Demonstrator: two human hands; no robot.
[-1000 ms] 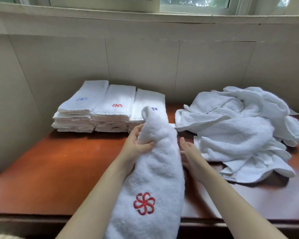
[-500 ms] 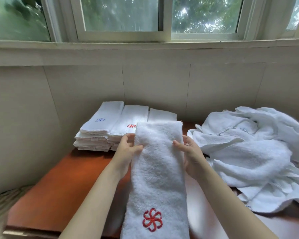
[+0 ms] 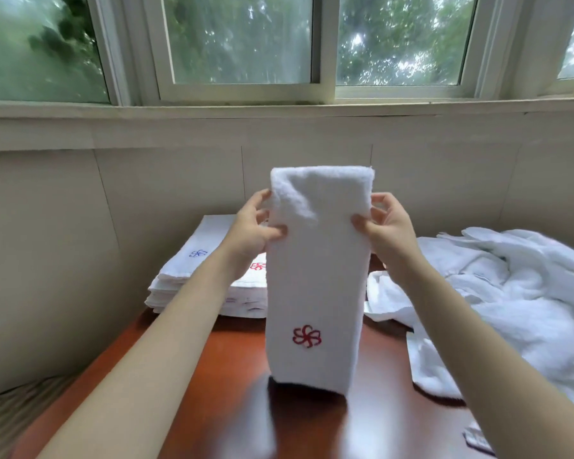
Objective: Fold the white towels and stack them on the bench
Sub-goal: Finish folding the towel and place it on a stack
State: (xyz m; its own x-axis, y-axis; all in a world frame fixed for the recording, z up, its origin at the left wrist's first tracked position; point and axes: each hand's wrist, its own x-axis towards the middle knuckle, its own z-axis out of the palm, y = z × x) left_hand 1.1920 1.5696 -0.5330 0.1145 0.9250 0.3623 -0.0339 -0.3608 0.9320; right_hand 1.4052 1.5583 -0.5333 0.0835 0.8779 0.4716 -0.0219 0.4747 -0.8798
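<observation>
White towel held upright in the air over the bench, folded into a long narrow strip, fluffy terry pile, rounded fold at top, red pinwheel-flower embroidery near its lower end. Left hand pinches the left edge near the top, thumb on the front, fingers curled behind; right hand pinches the right edge the same way. Bench is glossy reddish-brown wood, smooth, reflective. Folded towel stack sits at the back left against the wall, flat rectangular piles side by side, 1 blue flower logo and 1 red logo visible on top. Unfolded towel pile lies crumpled on the bench at right; a small label at its near edge is too blurred to read. Beige panelled wall behind, white-framed sliding window above, green trees outside.
</observation>
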